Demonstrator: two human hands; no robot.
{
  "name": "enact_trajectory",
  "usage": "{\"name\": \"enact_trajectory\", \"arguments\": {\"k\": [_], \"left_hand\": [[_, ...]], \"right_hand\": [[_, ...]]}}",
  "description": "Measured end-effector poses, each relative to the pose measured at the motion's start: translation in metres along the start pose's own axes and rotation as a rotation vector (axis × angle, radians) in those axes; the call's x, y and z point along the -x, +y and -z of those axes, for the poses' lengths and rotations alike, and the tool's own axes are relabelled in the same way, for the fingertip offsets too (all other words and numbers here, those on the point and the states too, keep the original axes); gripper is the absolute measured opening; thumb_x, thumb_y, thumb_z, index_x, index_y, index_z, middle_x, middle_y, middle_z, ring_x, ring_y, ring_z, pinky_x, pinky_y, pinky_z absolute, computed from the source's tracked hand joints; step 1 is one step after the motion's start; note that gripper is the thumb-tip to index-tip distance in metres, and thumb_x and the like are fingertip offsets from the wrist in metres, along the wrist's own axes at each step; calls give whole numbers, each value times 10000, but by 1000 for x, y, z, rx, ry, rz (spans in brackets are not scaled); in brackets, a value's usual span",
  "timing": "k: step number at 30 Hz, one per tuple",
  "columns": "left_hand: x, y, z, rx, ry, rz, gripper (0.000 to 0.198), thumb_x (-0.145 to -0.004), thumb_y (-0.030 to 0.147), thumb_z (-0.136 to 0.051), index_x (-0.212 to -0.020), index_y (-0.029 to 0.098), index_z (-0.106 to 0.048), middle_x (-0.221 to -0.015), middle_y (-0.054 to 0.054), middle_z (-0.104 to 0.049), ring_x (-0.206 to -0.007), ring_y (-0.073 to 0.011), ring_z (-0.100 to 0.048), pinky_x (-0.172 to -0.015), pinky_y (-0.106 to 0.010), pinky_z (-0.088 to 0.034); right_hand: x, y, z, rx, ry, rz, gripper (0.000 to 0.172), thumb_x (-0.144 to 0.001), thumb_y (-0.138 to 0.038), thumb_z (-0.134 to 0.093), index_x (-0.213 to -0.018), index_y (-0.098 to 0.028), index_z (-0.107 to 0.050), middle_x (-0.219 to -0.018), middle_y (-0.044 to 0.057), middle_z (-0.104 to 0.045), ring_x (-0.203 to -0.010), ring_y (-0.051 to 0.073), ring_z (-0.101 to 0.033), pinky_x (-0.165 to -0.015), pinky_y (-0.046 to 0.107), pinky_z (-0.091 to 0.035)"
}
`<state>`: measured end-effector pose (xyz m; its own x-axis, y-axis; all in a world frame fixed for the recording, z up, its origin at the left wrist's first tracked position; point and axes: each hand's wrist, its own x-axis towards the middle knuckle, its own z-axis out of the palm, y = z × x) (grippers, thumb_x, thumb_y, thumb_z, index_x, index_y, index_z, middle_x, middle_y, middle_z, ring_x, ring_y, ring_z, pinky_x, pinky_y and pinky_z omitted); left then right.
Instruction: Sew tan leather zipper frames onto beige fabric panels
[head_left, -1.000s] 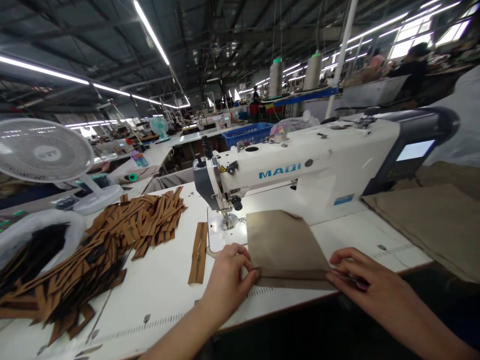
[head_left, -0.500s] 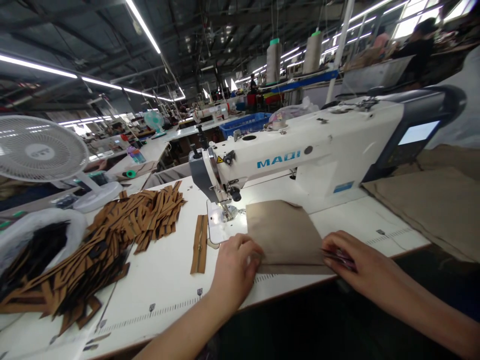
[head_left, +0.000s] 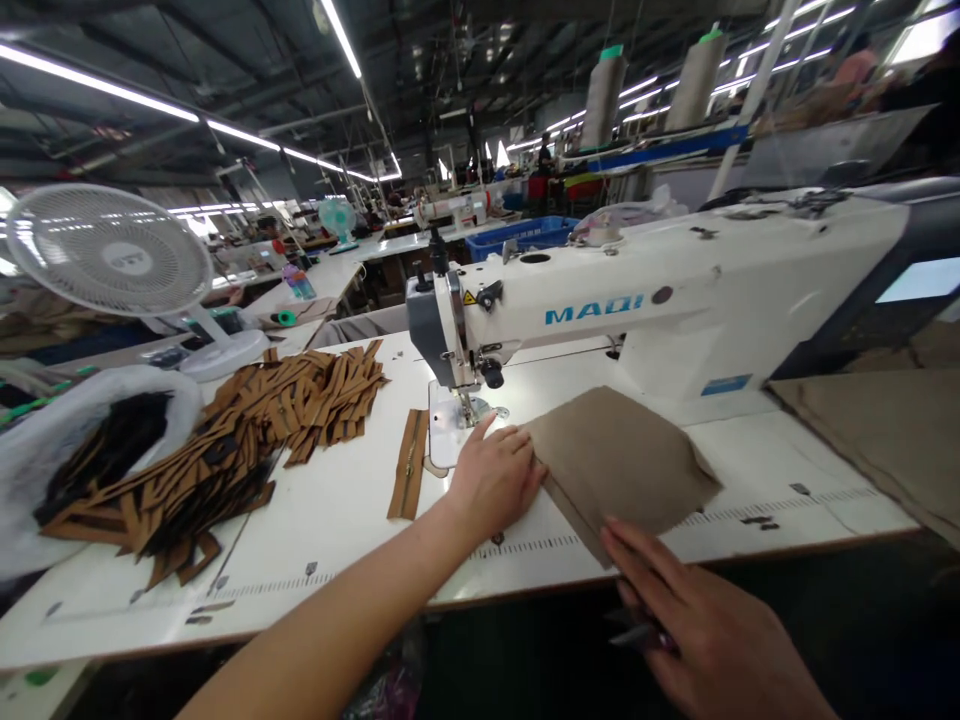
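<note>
We see a white fan (head_left: 120, 255) at the left, with a bottle (head_left: 298, 282) and a teal fan (head_left: 337, 218) farther back. Beyond, we have a blue crate (head_left: 521, 237) and two thread cones (head_left: 602, 102); lights (head_left: 97, 84) line the dark roof (head_left: 225, 60).

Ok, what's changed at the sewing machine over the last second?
The tan fabric panel has turned clockwise, so its folded edge now slants between the hands. The left hand has moved closer to the presser foot; the right hand has shifted left and nearer, fingertips at the panel. Neither clearly let go. The zipper strip and brown pile stayed put.
</note>
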<state>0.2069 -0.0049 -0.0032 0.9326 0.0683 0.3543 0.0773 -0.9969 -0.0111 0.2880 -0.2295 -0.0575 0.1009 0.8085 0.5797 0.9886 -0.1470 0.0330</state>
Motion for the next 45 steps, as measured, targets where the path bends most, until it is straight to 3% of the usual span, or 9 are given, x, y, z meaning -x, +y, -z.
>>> {"name": "enact_trajectory", "arguments": {"k": [3,7,12,19,24,30,34,39,45], "left_hand": [[-11,2,0,-3,-65,89,337,-916,431,-503,-1041,153,-648,-1166,-63,-657,-1183,-243,-526,-1106,-420,-265],[-15,16,9,2,-202,116,760,-791,707,-502,-1206,73,-565,-1293,-166,-562,-1259,-313,-451,-1108,-468,-248],[-12,31,13,50,-331,134,1153,-651,804,-546,-1360,-79,-330,-1432,-323,-305,-1364,-401,-260,-1118,-517,-191],[-9,30,8,126,-364,176,1136,-660,763,-583,-1377,-71,-298,-1458,-334,-213,-1390,-409,-162,-1120,-571,-132],[-3,32,7,204,-304,189,1158,-632,766,-620,-1399,-29,-272,-1477,-298,-223,-1401,-371,-168,-1137,-545,-126],[38,-35,48,250,-115,126,873,-790,584,-622,-1414,69,-292,-1483,-192,-304,-1405,-246,-220,-1162,-450,-153],[93,-69,73,225,-280,176,1019,-717,603,-677,-1445,64,-211,-1486,-252,-224,-1401,-330,-177,-1115,-598,-136],[145,-31,57,193,-361,75,1213,-608,557,-783,-1470,49,-97,-1499,-287,-78,-1399,-381,-62,-1098,-573,-248],[155,-12,58,94,-368,42,669,-887,233,-538,-1465,130,-217,-1483,-172,-283,-1389,-279,-240,-1099,-428,-337]], "right_hand": [[4,-11,-7,43,-20,61,458,-836,-105,-364,-1260,-22,-517,-1320,178,-503,-739,193,-645,-595,304,-556],[6,-2,1,8,-46,123,448,-856,-111,-375,-1275,-25,-504,-1354,177,-467,-810,206,-656,-588,279,-556],[-40,32,14,-244,-85,32,289,-907,-199,-393,-949,-164,-676,-995,102,-681,-729,185,-660,-610,272,-553],[-100,68,-20,-359,-349,322,448,-876,-223,-411,-1302,-160,-534,-1344,143,-489,-943,279,-648,-710,396,-562],[-87,71,-31,-329,-225,323,562,-813,-200,-417,-1363,-91,-446,-1308,149,-514,-1067,266,-595,-793,378,-558],[-73,65,-40,-311,-132,315,666,-844,-168,-427,-1478,-244,-237,-1371,55,-446,-1021,250,-618,-708,382,-592],[-85,43,-46,-308,-181,265,541,-869,-205,-413,-1409,-199,-403,-1352,81,-460,-985,274,-634,-703,418,-592],[-109,16,-53,-217,-303,220,494,-875,-239,-415,-1353,-134,-481,-1403,149,-390,-1023,310,-614,-763,467,-568],[-119,19,-53,-272,-339,224,515,-870,-236,-470,-1371,-120,-453,-1392,146,-415,-1081,308,-581,-851,464,-542]]}}
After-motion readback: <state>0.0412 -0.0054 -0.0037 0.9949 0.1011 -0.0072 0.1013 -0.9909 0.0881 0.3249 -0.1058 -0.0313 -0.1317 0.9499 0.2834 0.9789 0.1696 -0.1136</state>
